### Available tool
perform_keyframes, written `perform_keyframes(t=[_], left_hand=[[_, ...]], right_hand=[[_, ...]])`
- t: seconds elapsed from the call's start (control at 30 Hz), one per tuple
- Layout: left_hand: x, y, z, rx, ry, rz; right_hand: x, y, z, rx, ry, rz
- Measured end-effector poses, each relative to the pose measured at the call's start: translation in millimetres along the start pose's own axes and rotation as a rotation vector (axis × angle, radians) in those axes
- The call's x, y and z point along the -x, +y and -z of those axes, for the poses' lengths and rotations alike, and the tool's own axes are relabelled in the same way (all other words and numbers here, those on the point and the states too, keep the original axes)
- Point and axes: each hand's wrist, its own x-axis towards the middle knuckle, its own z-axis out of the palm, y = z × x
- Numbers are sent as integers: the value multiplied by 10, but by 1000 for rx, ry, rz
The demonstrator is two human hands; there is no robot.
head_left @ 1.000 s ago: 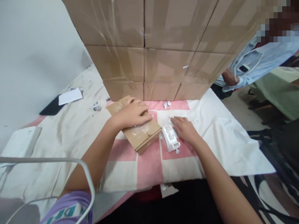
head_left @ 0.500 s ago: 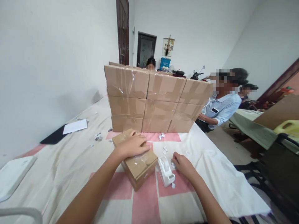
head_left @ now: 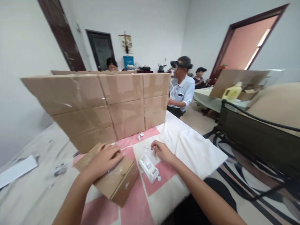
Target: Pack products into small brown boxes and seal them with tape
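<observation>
My left hand (head_left: 105, 161) lies on top of a closed brown cardboard box (head_left: 117, 184), its fingers spread over the taped lid. The box sits at an angle on the cloth. Just right of it stands a white tape dispenser (head_left: 149, 168). Beyond the dispenser, my right hand (head_left: 162, 152) hovers low with loosely bent fingers apart, and I make out nothing in them. Small white scraps (head_left: 146, 148) lie beside its fingertips. Another crumpled scrap (head_left: 159, 178) is by the dispenser's near end.
A wall of stacked, taped cardboard boxes (head_left: 124, 104) rises behind my hands. More scraps (head_left: 59, 169) and a white sheet (head_left: 17, 172) lie on the left. To the right are a dark folding chair (head_left: 253, 150) and a seated person in a light blue shirt (head_left: 184, 89).
The view has swung to the right. My right hand has moved from beside the dispenser to beyond it, and its fingers have loosened. My left hand stays on the box.
</observation>
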Motion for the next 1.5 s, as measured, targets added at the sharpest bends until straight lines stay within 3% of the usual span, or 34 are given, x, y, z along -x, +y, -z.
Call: perform_keyframes(t=[0.43,0.8,1.03,1.13,1.2,1.27,1.3,1.37,1.43,1.5], left_hand=[[-46,-55,15,-116,-47,-11],[-26,-7,32,-112,-70,12],[-46,31,60,-130,-39,8],[99,242,197,-208,197,-22],[264,511,242,-218,418,-42],[398,844,155,-120,562,-19],[424,1013,56,-62,582,18],[353,1314,-216,29,491,54],[137,1521,-484,55,365,35],[-142,1609,-653,0,330,98]], right_hand=[[-66,-72,103,-459,-3,-165],[-29,-120,63,-569,97,-323],[-37,-69,-7,-631,170,-315],[-44,-56,-30,-636,167,-283],[-43,-77,-30,-628,150,-225],[-33,-122,-15,-625,138,-171],[-24,-148,-2,-628,131,-152],[-1,-196,29,-629,106,-124],[20,-222,65,-623,82,-100],[37,-216,102,-606,72,-59]])
